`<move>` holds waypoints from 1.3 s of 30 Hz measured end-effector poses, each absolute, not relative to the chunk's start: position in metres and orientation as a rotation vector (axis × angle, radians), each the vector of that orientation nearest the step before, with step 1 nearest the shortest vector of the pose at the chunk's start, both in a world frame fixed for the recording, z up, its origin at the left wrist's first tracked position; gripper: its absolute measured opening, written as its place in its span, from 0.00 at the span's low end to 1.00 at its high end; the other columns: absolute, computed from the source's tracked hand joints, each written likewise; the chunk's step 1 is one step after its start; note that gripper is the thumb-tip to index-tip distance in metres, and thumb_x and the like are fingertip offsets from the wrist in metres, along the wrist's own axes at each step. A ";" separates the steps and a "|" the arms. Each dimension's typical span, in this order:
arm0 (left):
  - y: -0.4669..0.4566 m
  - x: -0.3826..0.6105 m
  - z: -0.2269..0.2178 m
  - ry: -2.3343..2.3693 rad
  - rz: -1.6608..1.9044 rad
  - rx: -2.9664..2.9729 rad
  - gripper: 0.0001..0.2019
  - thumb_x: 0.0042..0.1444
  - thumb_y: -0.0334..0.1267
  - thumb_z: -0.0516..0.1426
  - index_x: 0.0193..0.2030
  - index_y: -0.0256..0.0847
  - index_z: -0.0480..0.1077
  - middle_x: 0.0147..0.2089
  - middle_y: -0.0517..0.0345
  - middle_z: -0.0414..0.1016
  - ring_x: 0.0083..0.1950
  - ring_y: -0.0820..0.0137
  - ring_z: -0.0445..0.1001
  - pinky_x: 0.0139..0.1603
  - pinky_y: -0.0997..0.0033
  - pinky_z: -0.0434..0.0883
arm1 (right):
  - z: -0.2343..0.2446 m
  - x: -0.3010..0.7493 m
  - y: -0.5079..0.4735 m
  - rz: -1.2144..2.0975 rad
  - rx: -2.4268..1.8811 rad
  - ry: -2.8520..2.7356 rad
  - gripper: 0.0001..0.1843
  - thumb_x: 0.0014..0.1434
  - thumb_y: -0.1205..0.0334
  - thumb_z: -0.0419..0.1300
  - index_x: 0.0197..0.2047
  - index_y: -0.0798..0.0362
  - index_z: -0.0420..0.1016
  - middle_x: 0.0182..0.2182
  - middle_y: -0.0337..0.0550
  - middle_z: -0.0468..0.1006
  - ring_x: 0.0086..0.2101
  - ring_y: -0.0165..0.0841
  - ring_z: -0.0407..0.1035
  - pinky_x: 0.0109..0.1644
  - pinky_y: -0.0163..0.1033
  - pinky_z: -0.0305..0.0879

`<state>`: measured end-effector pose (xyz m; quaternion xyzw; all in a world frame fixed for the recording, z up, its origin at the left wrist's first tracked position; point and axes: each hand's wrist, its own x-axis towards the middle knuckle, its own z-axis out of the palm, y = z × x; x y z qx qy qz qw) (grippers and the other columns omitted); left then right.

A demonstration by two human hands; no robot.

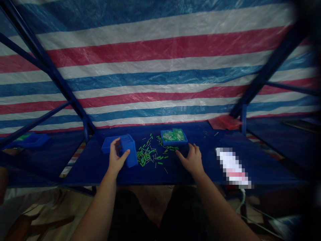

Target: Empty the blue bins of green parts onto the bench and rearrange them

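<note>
The left hand [117, 158] clasps a tipped blue bin [130, 154] between thumb and fingers and the right hand [193, 160] is spread, while many green pieces [144, 157] lie loose between them, seemingly not yet contained, others already in the farther blue tray [175, 143].

Worktop [147, 176]: a dark blue, flat surface spanning the middle of the frame, its near edge running across below centre. Directly upon it: left of centre, a blue bin [106, 144]; at centre, a loose scatter of short green pieces [144, 158] mixed with thin pins [166, 170]; just right of centre, a shallow blue tray [175, 143]; at right, red sheeting [225, 123] and, nearer, a pixelated whitish object [233, 167].
</note>
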<state>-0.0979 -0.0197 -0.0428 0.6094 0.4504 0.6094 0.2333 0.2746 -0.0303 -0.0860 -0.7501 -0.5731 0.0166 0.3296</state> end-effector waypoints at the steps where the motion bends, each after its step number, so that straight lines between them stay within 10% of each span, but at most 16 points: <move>1: -0.028 -0.107 -0.047 1.230 1.710 1.627 0.36 0.52 0.44 0.68 0.64 0.48 0.57 0.63 0.46 0.64 0.64 0.56 0.67 0.59 0.54 0.71 | -0.086 0.278 -0.026 0.074 -2.036 -1.539 0.51 0.55 0.32 0.56 0.66 0.68 0.59 0.65 0.72 0.59 0.67 0.59 0.51 0.68 0.58 0.50; 12: -0.112 -0.198 -0.093 1.798 1.857 1.471 0.47 0.37 0.46 0.73 0.62 0.46 0.55 0.58 0.48 0.62 0.57 0.55 0.72 0.58 0.45 0.72 | -0.092 0.206 -0.058 0.080 -2.069 -1.890 0.67 0.51 0.20 0.49 0.72 0.73 0.48 0.70 0.69 0.53 0.70 0.59 0.41 0.72 0.58 0.37; 24: -0.122 -0.185 -0.089 2.370 1.596 1.614 0.52 0.42 0.51 0.70 0.69 0.35 0.50 0.64 0.36 0.56 0.70 0.38 0.51 0.68 0.32 0.53 | -0.084 0.136 -0.043 0.089 -1.780 -1.966 0.51 0.57 0.39 0.59 0.71 0.68 0.52 0.66 0.68 0.60 0.68 0.59 0.46 0.69 0.61 0.45; 32: -0.125 -0.108 -0.080 1.660 1.536 2.194 0.21 0.54 0.34 0.63 0.55 0.47 0.67 0.58 0.47 0.67 0.65 0.51 0.66 0.65 0.45 0.66 | -0.086 0.202 -0.021 -0.150 -1.956 -1.648 0.38 0.62 0.40 0.54 0.60 0.65 0.65 0.52 0.67 0.71 0.54 0.55 0.64 0.59 0.58 0.58; 39: -0.051 -0.050 -0.081 1.603 0.897 2.194 0.58 0.42 0.57 0.69 0.75 0.41 0.45 0.77 0.38 0.43 0.77 0.41 0.41 0.72 0.38 0.53 | -0.089 0.173 -0.014 -0.097 -1.817 -1.924 0.35 0.63 0.43 0.54 0.59 0.66 0.67 0.55 0.66 0.70 0.58 0.56 0.61 0.64 0.58 0.53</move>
